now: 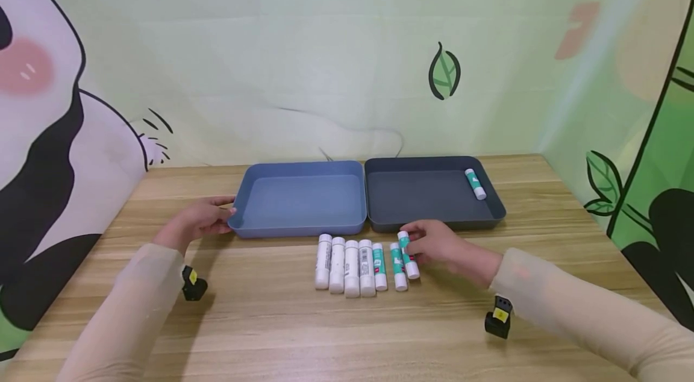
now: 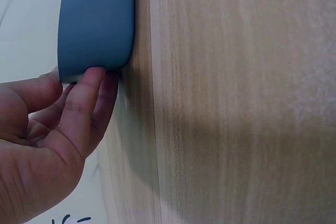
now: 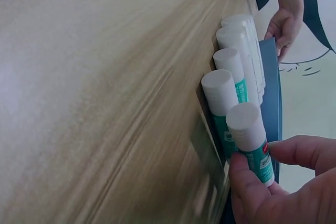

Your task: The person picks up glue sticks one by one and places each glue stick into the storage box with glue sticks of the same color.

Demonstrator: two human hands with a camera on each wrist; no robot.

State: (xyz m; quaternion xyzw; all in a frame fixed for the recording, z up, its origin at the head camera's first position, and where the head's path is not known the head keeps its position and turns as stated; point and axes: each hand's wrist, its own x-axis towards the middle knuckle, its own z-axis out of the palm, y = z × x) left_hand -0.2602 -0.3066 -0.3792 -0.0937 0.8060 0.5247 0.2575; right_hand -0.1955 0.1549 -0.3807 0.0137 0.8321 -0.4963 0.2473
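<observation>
Presently: R hand (image 1: 432,242) pinching 1 teal-and-white cylindrical plastic tube (image 1: 409,260) betw. thumb & fingers, R end of row, nr. front wall of dark grey rectangular plastic tray (image 1: 423,195). L hand (image 1: 202,219) pinching L end of blue rectangular plastic tray (image 1: 303,204). Trays side by side. Row on wood-grain bench (image 1: 260,322), L to R: 4 larger white cylindrical tubes (image 1: 352,269); 1 teal-labelled tube (image 1: 379,270) just beside; small gap; 2nd teal-labelled tube (image 1: 398,267) next to held pc. Also: 1 stray teal-and-white tube (image 1: 475,184) lying in dark tray, nr. R end.
</observation>
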